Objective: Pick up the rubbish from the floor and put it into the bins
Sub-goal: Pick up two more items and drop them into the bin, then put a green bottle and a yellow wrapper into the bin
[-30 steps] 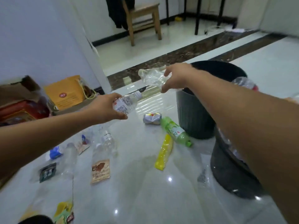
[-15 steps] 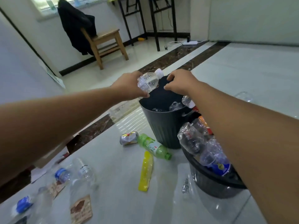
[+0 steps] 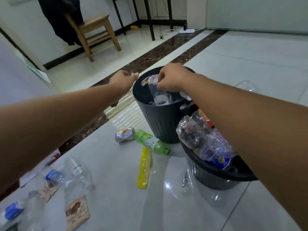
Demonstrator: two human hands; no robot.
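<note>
Two dark bins [image 3: 160, 124] [image 3: 216, 179] — one crushed can [image 3: 125, 135], one green bottle [image 3: 150, 142], one yellow wrapper [image 3: 144, 167].

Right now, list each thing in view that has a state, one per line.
left hand: open, empty, beside the far bin's rim
right hand: pinching a crumpled clear bottle over the far bin
far bin: upright, partly filled
near bin: upright, heaped above its rim
can: dented, on its side
green bottle: lying down, capped
yellow wrapper: flat on the floor
</note>
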